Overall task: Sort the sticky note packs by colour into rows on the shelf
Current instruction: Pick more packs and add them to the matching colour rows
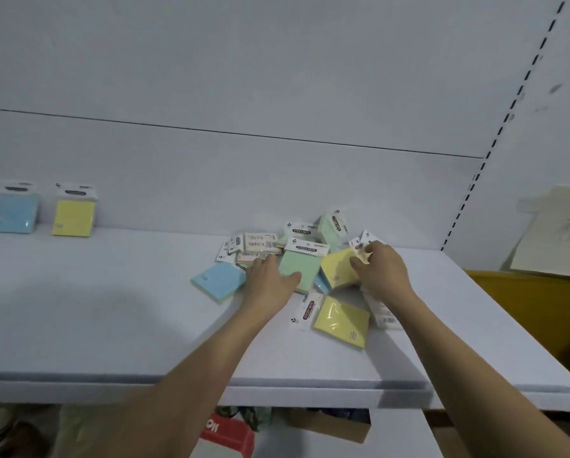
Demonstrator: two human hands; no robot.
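Grip, right hand [381,271]: fingers curled round a yellow pack [338,269] in the pile. Left hand [270,279]: flat, fingers straight, pressing a green pack [302,267]. Packs: probably light, film-wrapped, slippery; best pinched by the edges. Nearest: loose yellow pack [341,320]. Mid-shelf [111,309]: blue pack [219,280], overlapping neighbours crowding access. Far left, upright: blue [12,211] and yellow [73,216] row starters.

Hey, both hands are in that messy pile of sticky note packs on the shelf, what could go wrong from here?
1. The right hand is pulling a yellow sticky note pack from under overlapping packs; lifting it may scatter its neighbours.
2. The loose yellow pack lying nearest the shelf's front edge sits right beside the right forearm and could get swept toward the white shelf edge.
3. The left hand rests on a green pack; pressing could slide it into the blue pack.
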